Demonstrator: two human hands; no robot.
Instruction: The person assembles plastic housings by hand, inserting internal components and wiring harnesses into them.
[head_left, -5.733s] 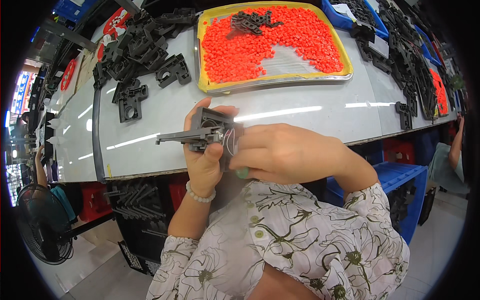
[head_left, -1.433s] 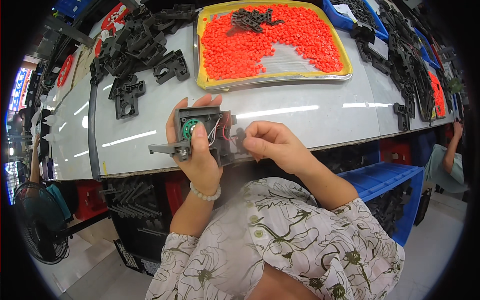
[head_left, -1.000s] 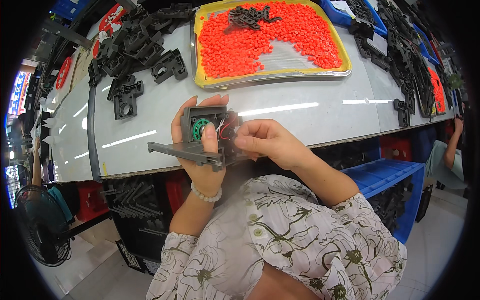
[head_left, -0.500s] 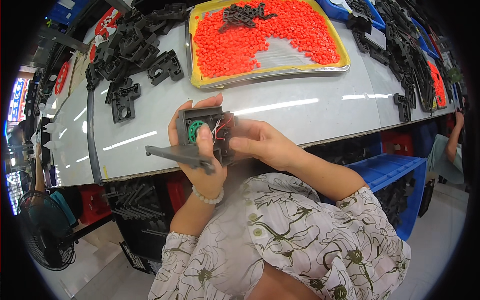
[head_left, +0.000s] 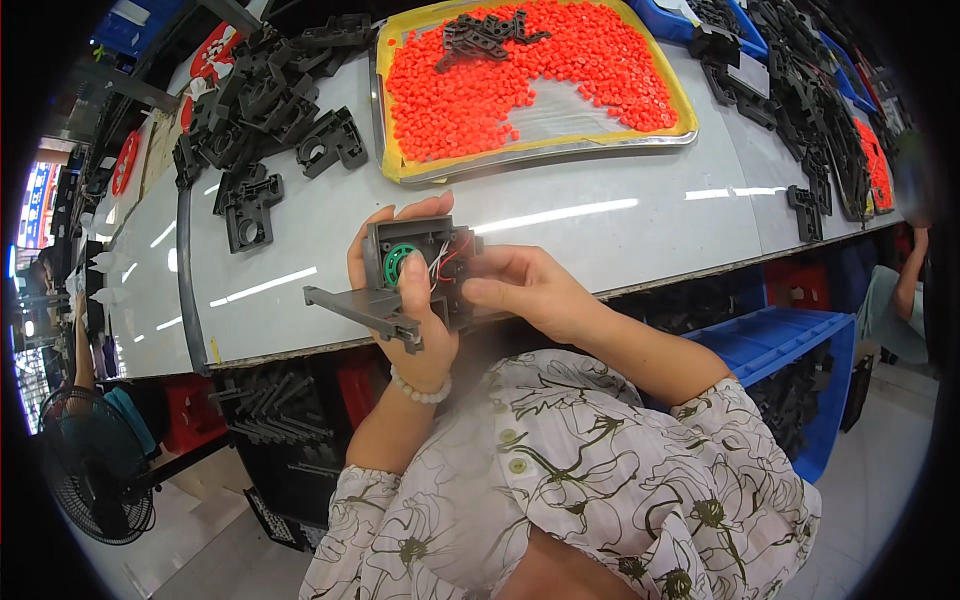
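A dark grey plastic housing (head_left: 447, 224), with a green ring-shaped part (head_left: 395, 266) and red and white wires (head_left: 446, 262) inside it, is held over the near edge of the table. My left hand (head_left: 420, 310) wraps round it from the left, its thumb pressing by the green part. A long dark grey bar-shaped piece (head_left: 350, 310) sticks out leftward at the same hand; whether it is joined to the housing I cannot tell. At the housing's right side, my right hand (head_left: 530, 290) pinches the edge near the wires, with thumb and forefinger closed there.
A yellow-rimmed tray (head_left: 690, 105) of small red pieces (head_left: 440, 110) lies ahead, dark parts (head_left: 487, 38) on top. Dark housings (head_left: 265, 110) are heaped at the left. More dark parts line the right. A blue crate (head_left: 780, 345) stands below the table edge, a fan (head_left: 95, 470) at lower left.
The housing and both hands show only a slight shift in the picture. The grip of each hand stays the same.
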